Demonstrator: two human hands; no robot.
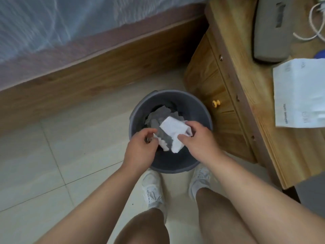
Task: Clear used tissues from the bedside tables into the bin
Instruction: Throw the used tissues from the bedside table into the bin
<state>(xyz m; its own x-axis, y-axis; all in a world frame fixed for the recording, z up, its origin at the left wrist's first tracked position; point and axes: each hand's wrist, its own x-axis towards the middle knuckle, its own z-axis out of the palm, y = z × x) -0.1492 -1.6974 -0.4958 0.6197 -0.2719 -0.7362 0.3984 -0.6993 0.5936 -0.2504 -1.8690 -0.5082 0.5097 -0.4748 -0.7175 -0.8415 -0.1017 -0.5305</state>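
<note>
Tissues [173,131] weigh nothing and crush easily: your right hand [198,140] grips them mid-wad, left hand [139,148] pinches an edge, above the bin [175,93].

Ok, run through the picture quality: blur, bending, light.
Head view, top: the bed cover and grey box are smeared with blur. Head view, centre: the tissue in the right hand over the bin is fairly sharp. Head view, edges: the wide lens bows the lines of the bedside table. Head view overall: soft light, no glare, bin contents shaded grey.
</note>
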